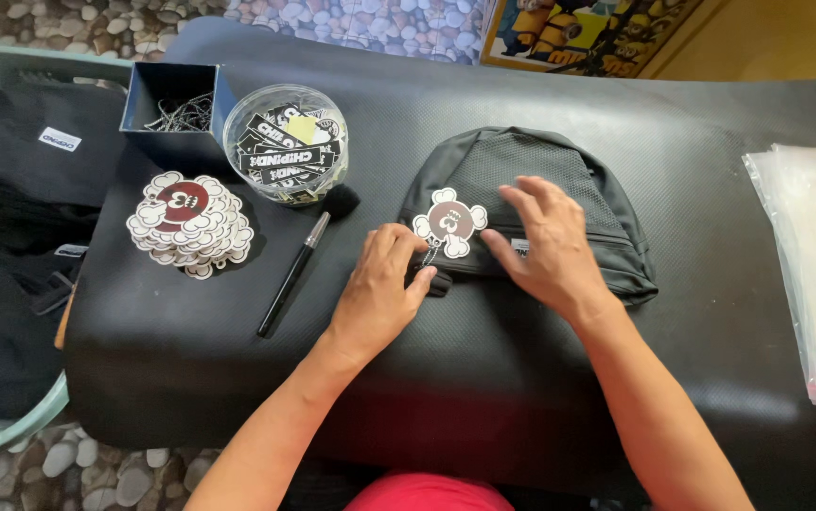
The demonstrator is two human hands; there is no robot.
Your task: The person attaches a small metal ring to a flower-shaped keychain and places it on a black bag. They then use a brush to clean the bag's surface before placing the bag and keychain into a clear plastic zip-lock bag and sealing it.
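Where the black mat (483, 360) covers the desk, I see pebble-patterned flooring (77, 468) around it and a yellow cartoon picture (587, 33) at the top edge. My left hand (379, 289) pinches a small black fastener at the chain of a white cloud-shaped tag (449, 222), its grip clenched on it. My right hand (545, 241) lies flat and released on the black cap (531, 208), mid-desk, just beside the tag. A stack of identical tags (190, 222) lies far left, near a clear tub (285, 142) of black-and-white labels and a blue box (173, 104) of pins. A black pen (292, 274) lies between. Clear bags (815, 274) sit at the right; a green basket (10, 246) of black caps at the left.
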